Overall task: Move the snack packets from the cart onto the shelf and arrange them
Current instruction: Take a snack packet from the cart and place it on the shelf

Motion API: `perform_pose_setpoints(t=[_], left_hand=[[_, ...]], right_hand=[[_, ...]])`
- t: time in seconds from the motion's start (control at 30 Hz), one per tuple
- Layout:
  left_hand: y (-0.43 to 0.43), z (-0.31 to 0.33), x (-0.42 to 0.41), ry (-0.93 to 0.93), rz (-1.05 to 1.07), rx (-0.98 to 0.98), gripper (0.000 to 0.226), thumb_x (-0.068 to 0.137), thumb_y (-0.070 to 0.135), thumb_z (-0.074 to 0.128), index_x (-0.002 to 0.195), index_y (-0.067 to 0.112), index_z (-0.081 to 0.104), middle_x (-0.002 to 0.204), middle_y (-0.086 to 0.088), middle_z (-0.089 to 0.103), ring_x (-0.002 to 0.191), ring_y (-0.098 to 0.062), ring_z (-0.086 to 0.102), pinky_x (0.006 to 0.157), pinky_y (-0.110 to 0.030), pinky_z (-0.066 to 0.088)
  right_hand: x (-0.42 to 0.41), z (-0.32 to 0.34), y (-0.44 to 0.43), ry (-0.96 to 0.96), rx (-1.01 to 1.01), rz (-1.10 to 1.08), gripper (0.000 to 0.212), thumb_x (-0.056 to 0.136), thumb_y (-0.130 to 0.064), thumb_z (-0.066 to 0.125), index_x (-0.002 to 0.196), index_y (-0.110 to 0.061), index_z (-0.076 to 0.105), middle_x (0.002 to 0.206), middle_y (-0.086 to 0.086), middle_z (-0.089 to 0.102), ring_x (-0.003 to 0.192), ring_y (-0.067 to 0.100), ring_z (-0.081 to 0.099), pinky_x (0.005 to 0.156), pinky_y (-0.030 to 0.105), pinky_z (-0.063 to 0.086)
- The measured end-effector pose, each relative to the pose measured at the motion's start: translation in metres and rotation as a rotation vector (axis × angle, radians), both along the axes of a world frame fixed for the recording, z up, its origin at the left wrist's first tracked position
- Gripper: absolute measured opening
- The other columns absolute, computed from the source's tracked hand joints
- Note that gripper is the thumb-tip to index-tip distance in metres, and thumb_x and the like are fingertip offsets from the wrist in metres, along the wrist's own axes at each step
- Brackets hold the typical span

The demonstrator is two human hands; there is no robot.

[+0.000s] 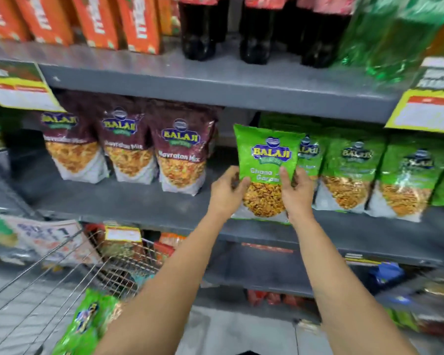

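A green snack packet (265,155) stands upright at the front edge of the grey middle shelf (128,201). My left hand (227,193) grips its lower left side and my right hand (296,193) grips its lower right side. To its right stands a row of matching green packets (349,172). Three maroon packets (182,152) stand in a row to its left. At the lower left, the wire cart (62,272) holds another green packet (87,321), partly hidden behind my left forearm.
Orange cartons (92,19), dark bottles (200,26) and a green bottle (390,34) fill the upper shelf. Yellow price tags (21,90) hang from the shelf edges. A gap of bare shelf lies between the maroon packets and the held one. Lower shelves hold more goods.
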State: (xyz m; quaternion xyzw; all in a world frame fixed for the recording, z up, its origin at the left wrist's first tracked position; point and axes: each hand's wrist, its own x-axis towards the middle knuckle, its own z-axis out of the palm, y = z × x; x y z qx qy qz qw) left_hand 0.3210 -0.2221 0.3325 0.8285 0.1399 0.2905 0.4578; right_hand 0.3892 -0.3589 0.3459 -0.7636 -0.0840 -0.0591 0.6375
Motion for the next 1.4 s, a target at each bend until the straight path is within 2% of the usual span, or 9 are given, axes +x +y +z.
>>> perform_pose_setpoints(t=[0.1, 0.17, 0.3, 0.4, 0.57, 0.7, 0.9, 1.03, 1.4], left_hand=[[-0.027, 0.0, 0.028, 0.021, -0.07, -0.062, 0.016, 0.087, 0.02, 0.064, 0.097, 0.009, 0.062, 0.061, 0.011, 0.049, 0.052, -0.006, 0.041, 0.055, -0.017, 0.032], [-0.038, 0.0, 0.038, 0.027, -0.114, -0.112, 0.016, 0.088, 0.02, 0.064, 0.099, 0.009, 0.062, 0.072, 0.004, 0.06, 0.054, -0.004, 0.05, 0.057, -0.012, 0.037], [-0.049, -0.013, 0.052, 0.093, -0.143, -0.158, 0.015, 0.087, 0.017, 0.064, 0.097, 0.007, 0.06, 0.088, -0.011, 0.07, 0.073, -0.027, 0.066, 0.067, -0.029, 0.046], [-0.049, -0.028, 0.05, 0.134, -0.141, -0.17, 0.012, 0.087, 0.015, 0.063, 0.097, 0.011, 0.058, 0.085, -0.014, 0.07, 0.071, -0.03, 0.063, 0.069, -0.032, 0.049], [-0.044, -0.038, 0.042, 0.149, -0.117, -0.166, 0.009, 0.09, 0.016, 0.06, 0.099, 0.013, 0.06, 0.077, -0.003, 0.065, 0.059, -0.01, 0.055, 0.056, -0.005, 0.038], [-0.045, -0.036, 0.041, 0.159, -0.112, -0.173, 0.011, 0.09, 0.018, 0.061, 0.101, 0.016, 0.06, 0.086, -0.008, 0.071, 0.077, -0.026, 0.066, 0.062, -0.016, 0.042], [-0.033, -0.025, 0.026, 0.151, -0.053, -0.147, 0.032, 0.086, 0.027, 0.066, 0.114, 0.017, 0.054, 0.106, -0.002, 0.064, 0.087, -0.014, 0.061, 0.081, -0.032, 0.052], [-0.002, -0.017, -0.004, 0.076, 0.124, -0.048, 0.04, 0.086, 0.033, 0.064, 0.119, 0.015, 0.051, 0.118, -0.006, 0.057, 0.107, -0.022, 0.057, 0.088, -0.043, 0.051], [0.125, -0.065, -0.193, 0.211, 0.788, 0.034, 0.062, 0.074, 0.059, 0.06, 0.127, 0.029, 0.048, 0.127, -0.003, 0.052, 0.113, -0.024, 0.052, 0.093, -0.041, 0.049]], right_hand=[[0.019, 0.0, -0.028, 0.012, -0.029, -0.069, 0.035, 0.091, -0.037, 0.055, 0.108, -0.007, 0.058, 0.105, 0.018, 0.061, 0.101, 0.03, 0.055, 0.09, 0.031, 0.041], [0.022, 0.001, -0.04, 0.007, -0.029, -0.082, 0.023, 0.094, -0.033, 0.052, 0.095, -0.01, 0.054, 0.092, 0.013, 0.056, 0.092, 0.025, 0.051, 0.078, 0.021, 0.039], [0.025, -0.005, -0.051, 0.024, -0.034, -0.113, 0.04, 0.095, -0.026, 0.052, 0.113, 0.01, 0.051, 0.103, 0.035, 0.053, 0.099, 0.045, 0.05, 0.087, 0.047, 0.039], [0.023, -0.017, -0.053, 0.021, -0.138, -0.074, 0.037, 0.094, -0.034, 0.05, 0.116, -0.005, 0.054, 0.09, 0.0, 0.061, 0.091, 0.027, 0.054, 0.077, 0.032, 0.044], [0.021, -0.031, -0.05, 0.077, -0.158, -0.014, 0.042, 0.094, -0.041, 0.047, 0.131, -0.02, 0.047, 0.121, -0.005, 0.057, 0.114, 0.016, 0.052, 0.096, 0.029, 0.039], [0.019, -0.025, -0.051, 0.102, -0.179, 0.01, 0.048, 0.096, -0.035, 0.046, 0.136, -0.008, 0.041, 0.13, 0.012, 0.055, 0.119, 0.024, 0.05, 0.096, 0.03, 0.036], [0.018, -0.013, -0.046, -0.025, -0.185, -0.205, 0.054, 0.089, -0.045, 0.054, 0.126, -0.006, 0.045, 0.115, 0.009, 0.06, 0.105, 0.023, 0.057, 0.094, 0.042, 0.049], [0.012, 0.009, -0.019, -0.231, -0.474, -0.374, 0.071, 0.081, -0.063, 0.051, 0.128, -0.009, 0.045, 0.126, 0.013, 0.055, 0.117, 0.034, 0.048, 0.096, 0.046, 0.039], [-0.114, -0.035, 0.179, -0.609, -0.619, 0.296, 0.069, 0.079, -0.066, 0.048, 0.132, -0.022, 0.048, 0.135, 0.007, 0.056, 0.124, 0.03, 0.049, 0.096, 0.047, 0.042]])
